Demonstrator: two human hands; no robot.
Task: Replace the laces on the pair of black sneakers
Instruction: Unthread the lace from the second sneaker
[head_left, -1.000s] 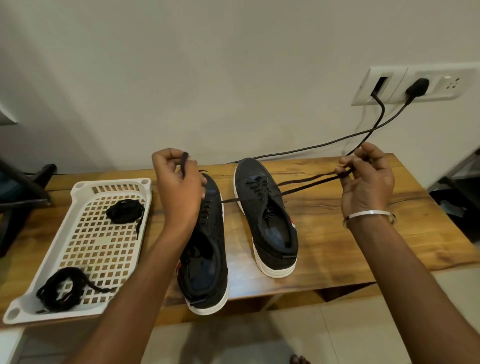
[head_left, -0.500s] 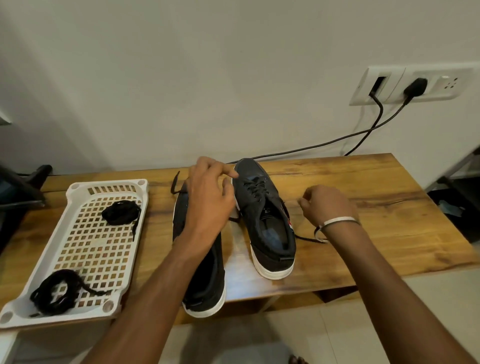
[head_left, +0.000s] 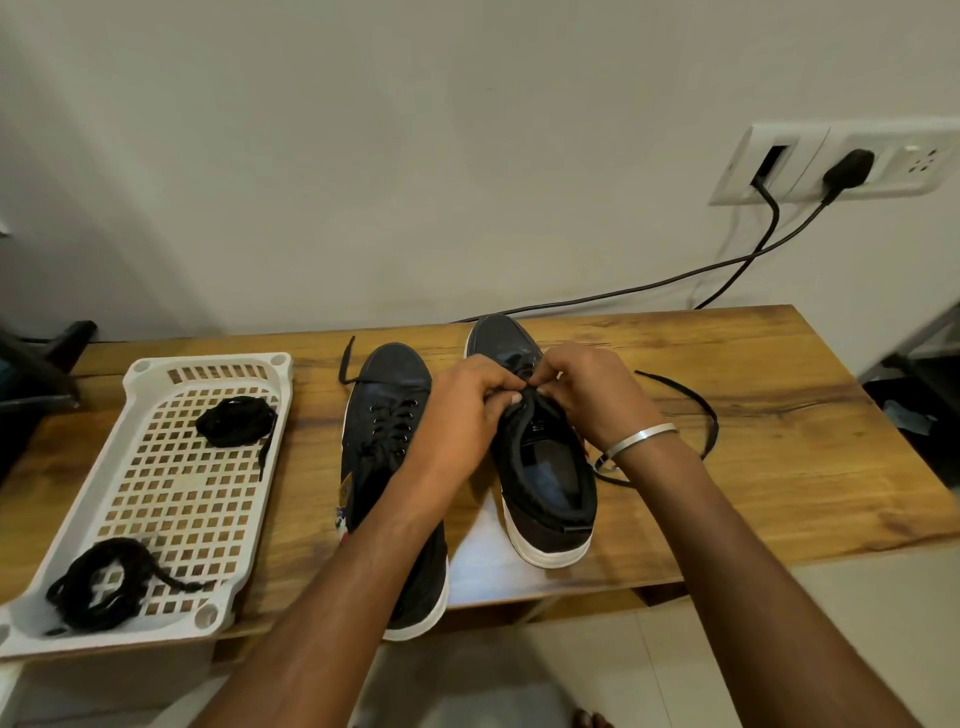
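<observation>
Two black sneakers with white soles stand side by side on the wooden table (head_left: 753, 499). The left sneaker (head_left: 384, 415) is laced, and one lace end (head_left: 347, 358) trails off past its toe. Over the tongue of the right sneaker (head_left: 550, 483), my left hand (head_left: 462, 415) and my right hand (head_left: 587, 395) meet, fingertips pinching its black lace at the eyelets. The loose end of that lace (head_left: 696, 410) loops on the table to the right, behind my right wrist. The eyelets under my fingers are hidden.
A white perforated tray (head_left: 171, 488) lies at the table's left end, holding two bundled black laces (head_left: 236, 421) (head_left: 104, 582). Two black cables (head_left: 727, 270) run from a wall socket (head_left: 841, 161) down behind the table. Dark furniture stands at both sides.
Both hands have dropped from holding the lace stretched wide apart and have come together over the right sneaker's tongue. The lace's right end now lies slack on the table.
</observation>
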